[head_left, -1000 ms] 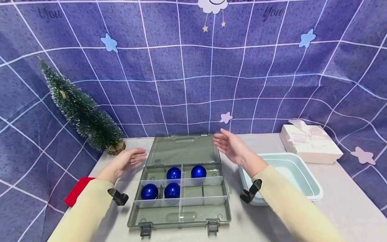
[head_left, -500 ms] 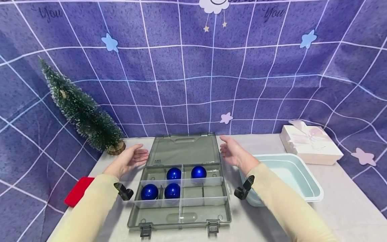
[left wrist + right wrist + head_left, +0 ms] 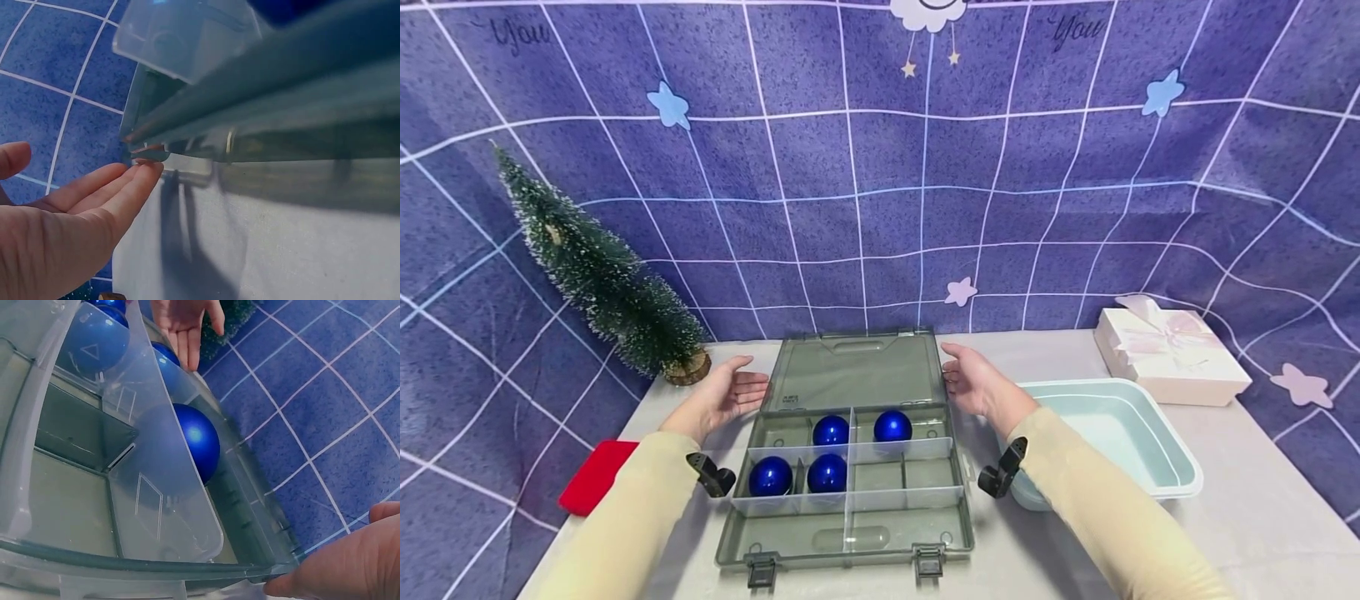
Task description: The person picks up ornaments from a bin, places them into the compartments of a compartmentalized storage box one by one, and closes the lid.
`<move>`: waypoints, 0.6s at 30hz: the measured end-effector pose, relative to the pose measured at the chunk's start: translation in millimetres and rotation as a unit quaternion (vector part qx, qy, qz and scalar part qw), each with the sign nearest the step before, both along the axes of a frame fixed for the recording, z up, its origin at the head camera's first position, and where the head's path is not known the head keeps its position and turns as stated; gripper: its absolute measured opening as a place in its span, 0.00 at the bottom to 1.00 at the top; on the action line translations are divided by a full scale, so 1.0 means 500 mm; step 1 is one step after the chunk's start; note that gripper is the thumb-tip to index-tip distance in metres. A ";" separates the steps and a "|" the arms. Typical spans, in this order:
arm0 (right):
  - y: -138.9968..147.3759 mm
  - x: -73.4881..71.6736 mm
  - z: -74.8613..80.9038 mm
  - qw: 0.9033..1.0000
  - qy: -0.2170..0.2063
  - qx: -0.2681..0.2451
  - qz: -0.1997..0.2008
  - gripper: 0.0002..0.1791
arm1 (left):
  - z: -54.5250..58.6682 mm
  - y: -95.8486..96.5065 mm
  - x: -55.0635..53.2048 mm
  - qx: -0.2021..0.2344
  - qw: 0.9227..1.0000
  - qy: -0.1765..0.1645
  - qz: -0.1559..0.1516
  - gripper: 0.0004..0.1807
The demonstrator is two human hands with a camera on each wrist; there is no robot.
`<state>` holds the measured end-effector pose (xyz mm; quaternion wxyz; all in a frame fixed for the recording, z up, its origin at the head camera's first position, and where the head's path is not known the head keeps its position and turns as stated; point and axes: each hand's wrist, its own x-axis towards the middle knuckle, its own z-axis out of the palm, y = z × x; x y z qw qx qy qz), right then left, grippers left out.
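Note:
A translucent grey-green divided box [image 3: 793, 525] lies on the table with its lid [image 3: 861, 371] folded back flat behind it. Blue balls sit in its rear and middle compartments, among them a rear right ball [image 3: 892, 426]. At the lid's left edge is my left hand [image 3: 726, 393], thumb raised and fingers straight; in the left wrist view its fingertips [image 3: 150, 167] meet the box's side near the hinge. My right hand [image 3: 976, 382] stands at the lid's right edge, its fingertips partly hidden; the right wrist view shows it at the box's rear corner.
To the right stands a pale blue basin [image 3: 1183, 479], partly behind the right sleeve, with a white gift box [image 3: 1180, 350] beyond it. A small snowy Christmas tree [image 3: 617, 292] is at the back left. Beside the left sleeve lies a red object [image 3: 597, 477].
Both hands have moved in toward the lid's sides, the right one also lower and nearer. The box, its lid and the balls have stayed in place.

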<state>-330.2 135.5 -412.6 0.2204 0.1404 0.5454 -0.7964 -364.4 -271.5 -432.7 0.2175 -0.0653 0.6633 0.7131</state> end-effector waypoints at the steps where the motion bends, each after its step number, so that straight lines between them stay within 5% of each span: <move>1: 0.000 0.000 0.000 1.000 0.003 -0.002 -0.001 0.43 | 0.001 0.000 0.001 0.005 1.000 0.000 0.001 0.39; 8: -0.003 0.010 0.005 1.000 0.019 -0.011 -0.012 0.42 | 0.008 -0.004 0.009 0.070 0.997 -0.009 0.018 0.37; 18: 0.013 0.014 0.014 0.997 0.070 0.014 -0.020 0.44 | 0.034 -0.019 0.008 0.111 0.994 0.021 0.003 0.37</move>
